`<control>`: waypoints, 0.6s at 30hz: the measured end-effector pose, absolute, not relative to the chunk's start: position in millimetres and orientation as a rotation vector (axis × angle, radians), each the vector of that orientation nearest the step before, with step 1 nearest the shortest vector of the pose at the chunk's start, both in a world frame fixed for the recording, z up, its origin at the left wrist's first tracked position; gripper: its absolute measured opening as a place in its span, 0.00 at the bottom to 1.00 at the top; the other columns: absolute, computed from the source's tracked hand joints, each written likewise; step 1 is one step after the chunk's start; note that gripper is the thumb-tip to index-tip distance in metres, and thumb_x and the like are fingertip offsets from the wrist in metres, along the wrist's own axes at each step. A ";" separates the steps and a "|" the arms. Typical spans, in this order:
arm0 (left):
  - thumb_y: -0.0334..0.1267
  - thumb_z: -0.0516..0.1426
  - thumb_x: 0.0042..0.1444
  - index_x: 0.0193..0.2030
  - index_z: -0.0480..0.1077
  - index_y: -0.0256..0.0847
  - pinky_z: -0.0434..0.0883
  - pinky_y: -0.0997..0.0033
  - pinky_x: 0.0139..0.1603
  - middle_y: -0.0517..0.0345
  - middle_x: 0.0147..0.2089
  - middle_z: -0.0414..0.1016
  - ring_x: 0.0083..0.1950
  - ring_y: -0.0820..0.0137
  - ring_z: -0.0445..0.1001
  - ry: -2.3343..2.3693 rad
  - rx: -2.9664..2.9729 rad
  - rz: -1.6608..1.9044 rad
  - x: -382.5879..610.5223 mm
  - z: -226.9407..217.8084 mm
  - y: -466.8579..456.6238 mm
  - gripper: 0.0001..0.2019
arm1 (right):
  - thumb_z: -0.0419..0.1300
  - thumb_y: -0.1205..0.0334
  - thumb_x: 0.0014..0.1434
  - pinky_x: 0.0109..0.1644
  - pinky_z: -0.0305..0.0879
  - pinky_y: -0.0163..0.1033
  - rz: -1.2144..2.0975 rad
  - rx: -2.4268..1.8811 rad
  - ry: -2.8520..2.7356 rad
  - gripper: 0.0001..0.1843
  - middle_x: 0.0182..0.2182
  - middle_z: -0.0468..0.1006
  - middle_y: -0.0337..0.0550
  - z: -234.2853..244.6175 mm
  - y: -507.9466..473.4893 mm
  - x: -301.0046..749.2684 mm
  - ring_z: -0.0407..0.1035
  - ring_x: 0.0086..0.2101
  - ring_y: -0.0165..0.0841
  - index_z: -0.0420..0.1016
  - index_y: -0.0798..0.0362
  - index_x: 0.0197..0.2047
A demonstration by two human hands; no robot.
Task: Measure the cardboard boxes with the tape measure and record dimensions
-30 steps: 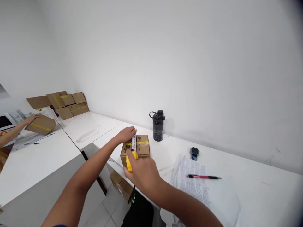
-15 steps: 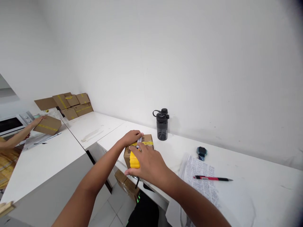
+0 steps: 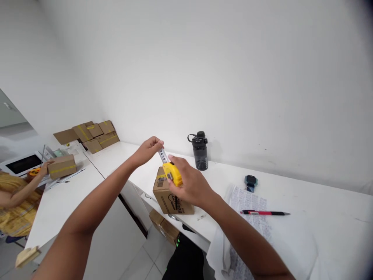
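Note:
My right hand is wrapped round a yellow tape measure, held just above a small cardboard box. A short length of the white numbered blade runs from the case up to the left. Its end is pinched between the thumb and fingers of my left hand, which is raised off the box. The box sits at the table's front edge, with yellow tape across its top and dark print on its front. Part of the box top is hidden by the tape measure and my right hand.
A dark bottle stands near the wall. A watch, written papers and a red-black pen lie to the right. At the left, a co-worker's hand touches a carton; several more boxes are stacked behind.
Both hands have lifted off the box top with the tape measure; my left hand has moved up and left with the blade end. The co-worker's carton has turned, and a tape measure shows there.

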State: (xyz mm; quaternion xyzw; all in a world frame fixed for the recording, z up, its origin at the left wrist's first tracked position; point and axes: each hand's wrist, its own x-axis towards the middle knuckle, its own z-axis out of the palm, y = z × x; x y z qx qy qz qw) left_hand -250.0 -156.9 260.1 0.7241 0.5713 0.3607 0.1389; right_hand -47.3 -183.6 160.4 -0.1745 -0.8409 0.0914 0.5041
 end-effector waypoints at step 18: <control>0.55 0.59 0.57 0.37 0.62 0.40 0.69 0.63 0.48 0.54 0.43 0.74 0.47 0.66 0.73 1.268 2.001 1.147 -162.7 289.4 -183.8 0.19 | 0.63 0.55 0.61 0.54 0.73 0.50 0.281 -0.315 -1.470 0.28 0.56 0.70 0.52 154.5 -157.6 -39.1 0.69 0.56 0.41 0.54 0.44 0.59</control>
